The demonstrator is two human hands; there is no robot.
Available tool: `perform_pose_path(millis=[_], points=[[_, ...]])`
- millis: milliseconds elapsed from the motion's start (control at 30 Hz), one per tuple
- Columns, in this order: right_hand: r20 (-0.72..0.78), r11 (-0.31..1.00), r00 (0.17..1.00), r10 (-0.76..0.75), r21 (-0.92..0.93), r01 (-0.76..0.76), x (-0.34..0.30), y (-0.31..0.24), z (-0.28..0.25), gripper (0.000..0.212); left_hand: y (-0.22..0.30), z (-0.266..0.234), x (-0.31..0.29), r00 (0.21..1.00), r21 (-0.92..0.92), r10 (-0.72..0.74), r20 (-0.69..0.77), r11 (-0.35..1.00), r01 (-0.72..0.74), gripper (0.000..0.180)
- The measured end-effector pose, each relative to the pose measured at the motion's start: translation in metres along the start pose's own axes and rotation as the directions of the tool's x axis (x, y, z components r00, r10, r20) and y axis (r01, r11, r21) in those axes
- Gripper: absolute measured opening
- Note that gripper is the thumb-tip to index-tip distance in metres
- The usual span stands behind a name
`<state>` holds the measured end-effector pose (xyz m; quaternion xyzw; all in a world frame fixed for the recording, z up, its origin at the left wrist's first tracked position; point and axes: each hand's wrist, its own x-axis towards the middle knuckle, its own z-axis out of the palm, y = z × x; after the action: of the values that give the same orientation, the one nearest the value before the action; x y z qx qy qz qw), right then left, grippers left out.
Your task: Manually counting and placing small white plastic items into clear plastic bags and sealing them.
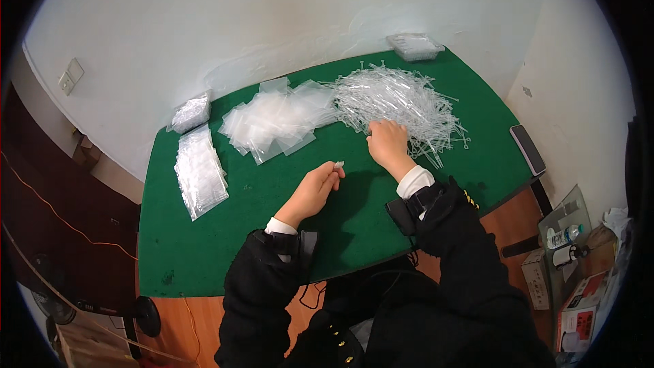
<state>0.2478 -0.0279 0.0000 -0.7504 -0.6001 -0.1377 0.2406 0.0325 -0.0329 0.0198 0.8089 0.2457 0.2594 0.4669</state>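
Observation:
A big heap of thin clear plastic sticks with small looped ends [398, 99] lies on the green-covered table [272, 232]. My right hand [388, 144] is at the heap's near edge, fingers curled down and closed; whatever they pinch is hidden. Nearer to me and to the left, my left hand [319, 189] is closed above the cloth. Small whitish clear tips stick out past its thumb and forefinger, looking like the ends of a few sticks. Beyond the left hand, flat clear plastic bags [272, 121] are spread in a loose pile touching the heap.
At the left lie stacked filled clear bags [199, 172], with a clear container [191, 112] behind them. Another clear container [415, 46] stands at the back right. A phone-like dark device [527, 150] rests on the right edge. A wall [286, 20] borders the table's back.

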Motion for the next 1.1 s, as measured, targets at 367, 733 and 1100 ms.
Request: perform_pose_path(millis=[367,733,1100], points=[[-0.101,0.988,0.991,-0.093,0.111,0.104,0.004,-0.006,-0.014,0.004,-0.010,-0.003,0.004,0.961,-0.200,-0.074,-0.267,0.980,0.020,0.016],[0.031,0.273,0.999,-0.013,0.962,-0.027,0.002,-0.022,-0.016,0.011,-0.011,-0.005,0.006,0.912,-0.455,-0.164,-0.377,0.890,-0.028,0.019],[-0.039,0.845,0.996,-0.086,0.526,0.094,-0.001,-0.015,-0.024,0.012,-0.016,-0.010,0.005,0.863,-0.509,-0.154,-0.482,0.850,-0.133,0.021]])
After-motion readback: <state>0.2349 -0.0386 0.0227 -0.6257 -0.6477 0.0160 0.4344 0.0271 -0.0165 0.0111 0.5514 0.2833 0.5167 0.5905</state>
